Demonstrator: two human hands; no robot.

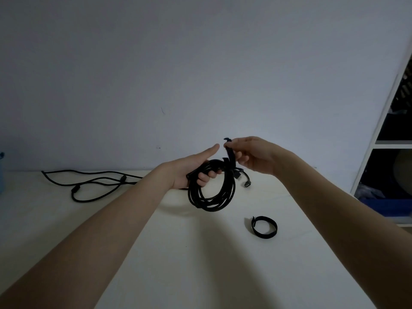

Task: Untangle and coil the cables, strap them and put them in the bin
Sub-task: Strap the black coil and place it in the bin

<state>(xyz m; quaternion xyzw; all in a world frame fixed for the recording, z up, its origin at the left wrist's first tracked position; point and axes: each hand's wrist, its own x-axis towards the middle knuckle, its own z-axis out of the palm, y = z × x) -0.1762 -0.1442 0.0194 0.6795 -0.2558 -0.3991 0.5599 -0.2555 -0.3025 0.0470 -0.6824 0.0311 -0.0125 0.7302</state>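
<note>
My left hand (196, 169) grips the top of a coiled black cable (211, 195), held in the air above the white table (178, 253); its index finger points out straight. My right hand (254, 156) pinches the upper end of a black strap (230, 152) that runs down around the coil's top. The cable's plug ends (246, 185) dangle at the coil's right. A second black cable (93, 184) lies loose and uncoiled on the table at the back left. Another black strap (264, 227), curled into a ring, lies on the table to the right.
A pale wall stands right behind the table. A white shelf unit (392, 143) with dark contents is at the right edge, with a blue object (385, 207) at its foot. A bluish object (1, 172) peeks in at the far left edge.
</note>
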